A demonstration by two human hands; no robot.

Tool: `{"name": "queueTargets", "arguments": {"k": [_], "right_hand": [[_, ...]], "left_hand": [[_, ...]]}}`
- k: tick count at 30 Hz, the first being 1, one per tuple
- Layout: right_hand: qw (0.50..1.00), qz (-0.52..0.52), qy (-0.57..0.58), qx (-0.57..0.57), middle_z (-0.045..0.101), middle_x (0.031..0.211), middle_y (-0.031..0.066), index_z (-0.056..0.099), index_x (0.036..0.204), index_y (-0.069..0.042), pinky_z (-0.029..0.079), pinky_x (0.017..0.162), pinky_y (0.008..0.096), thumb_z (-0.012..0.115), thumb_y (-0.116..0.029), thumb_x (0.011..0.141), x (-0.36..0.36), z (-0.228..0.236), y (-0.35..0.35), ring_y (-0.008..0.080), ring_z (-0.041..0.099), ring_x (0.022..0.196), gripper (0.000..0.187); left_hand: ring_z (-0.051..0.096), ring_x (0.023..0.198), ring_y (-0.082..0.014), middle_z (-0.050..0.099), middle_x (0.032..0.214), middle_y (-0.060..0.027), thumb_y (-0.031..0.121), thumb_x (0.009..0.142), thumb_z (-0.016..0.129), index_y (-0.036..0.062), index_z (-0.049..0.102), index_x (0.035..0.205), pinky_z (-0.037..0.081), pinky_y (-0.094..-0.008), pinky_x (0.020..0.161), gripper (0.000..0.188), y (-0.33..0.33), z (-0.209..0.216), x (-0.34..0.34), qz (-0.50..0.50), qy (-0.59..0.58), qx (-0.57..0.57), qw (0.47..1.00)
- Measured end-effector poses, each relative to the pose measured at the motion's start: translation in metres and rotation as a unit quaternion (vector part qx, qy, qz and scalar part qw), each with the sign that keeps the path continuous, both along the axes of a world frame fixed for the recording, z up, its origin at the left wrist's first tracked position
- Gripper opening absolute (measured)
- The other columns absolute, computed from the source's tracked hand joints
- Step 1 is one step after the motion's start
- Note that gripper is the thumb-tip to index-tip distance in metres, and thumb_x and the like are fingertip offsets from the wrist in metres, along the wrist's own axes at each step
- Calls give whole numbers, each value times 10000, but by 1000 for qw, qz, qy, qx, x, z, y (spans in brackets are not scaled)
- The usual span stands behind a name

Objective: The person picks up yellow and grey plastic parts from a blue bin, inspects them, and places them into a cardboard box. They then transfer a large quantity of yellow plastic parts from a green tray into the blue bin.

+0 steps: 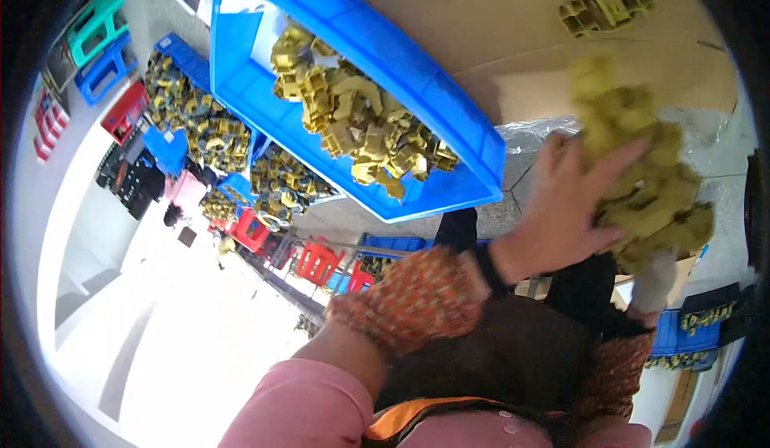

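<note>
A blurred cluster of yellow-olive moulded plastic parts (642, 179) hangs over the edge of the cardboard-covered table. My left hand (553, 207), bare with a black band at the wrist, presses against its left side with thumb and fingers bent around it. Below the cluster is my right hand (656, 279) in a pale glove, mostly hidden by the parts it supports. A single similar part (607, 7), shaped like a small vehicle body, lies on the cardboard (513, 55) beyond.
Left of my hands a blue tray (457, 99) holds a heap of the same yellow parts (361, 119). More filled crates (192, 119), red stools (317, 263) and a person in pink (186, 191) are farther left. Another blue crate (682, 334) stands at lower right.
</note>
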State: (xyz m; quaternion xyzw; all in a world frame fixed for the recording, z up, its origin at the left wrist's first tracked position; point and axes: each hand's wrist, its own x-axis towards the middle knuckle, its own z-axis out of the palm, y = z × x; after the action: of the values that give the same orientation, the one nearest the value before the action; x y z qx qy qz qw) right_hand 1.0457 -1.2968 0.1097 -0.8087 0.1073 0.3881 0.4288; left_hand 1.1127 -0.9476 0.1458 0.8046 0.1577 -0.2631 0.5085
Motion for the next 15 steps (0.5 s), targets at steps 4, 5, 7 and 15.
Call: {"name": "queueTargets", "arguments": {"k": [4,5,7,15], "right_hand": [[888,-242,330,212,675,1251,118,620,1295,-39,551,1040,431,832,-111,812,-7,60,164,237,664,1175,533],[863,-209,402,224,659,1270,108,566,1378,-37,550,1037,411,794,-83,835,-13,67,193,243,655,1191,591],[839,-159,474,215,646,1275,97,492,1476,-29,553,1020,380,750,-61,871,-35,72,255,236,650,1189,658],[920,-168,297,193,682,1133,44,538,1381,5,535,812,306,817,-213,886,-157,-32,392,159,656,929,609]], "left_hand": [[332,1494,-429,433,1602,-209,389,717,925,76,338,1634,116,-595,1247,1133,104,55,-118,4,69,47,997],[303,1529,-420,397,1646,-205,382,732,921,43,322,1633,80,-594,1261,1134,131,65,-148,0,92,61,994],[256,1569,-411,338,1683,-209,315,785,893,35,293,1639,22,-563,1283,1080,183,77,-192,5,136,64,989],[420,1302,-519,467,1341,-254,155,797,832,328,570,1487,365,-591,1164,758,275,33,-215,-211,68,288,932]]}}
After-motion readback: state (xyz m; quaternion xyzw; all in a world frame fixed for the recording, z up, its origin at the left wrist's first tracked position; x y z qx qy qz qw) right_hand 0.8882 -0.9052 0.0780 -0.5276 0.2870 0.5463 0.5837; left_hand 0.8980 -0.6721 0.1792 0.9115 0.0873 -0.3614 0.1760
